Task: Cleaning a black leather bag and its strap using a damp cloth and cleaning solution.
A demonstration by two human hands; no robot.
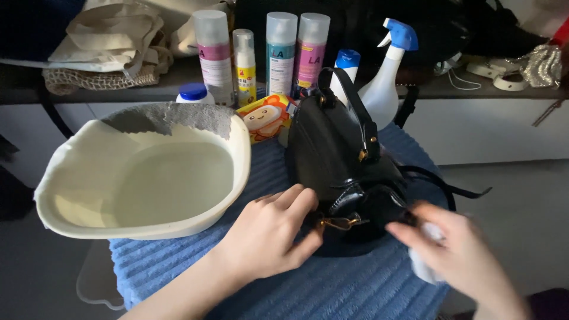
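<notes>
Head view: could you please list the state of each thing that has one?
Black handbag: upright on blue towel, closed.
Basin: holds water.
Spray bottle: upright.
Left hand: on the bag's clasp.
Right hand: holding white cloth.

Black bag [338, 154], blue ribbed towel [332, 284]

Left hand [269, 234] comes in from seven o'clock, forearm bare, fingers curled with thumb pinching toward two o'clock. Right hand [459, 252] enters from five o'clock, blurred, fingers pointing to ten o'clock, closed.
</notes>
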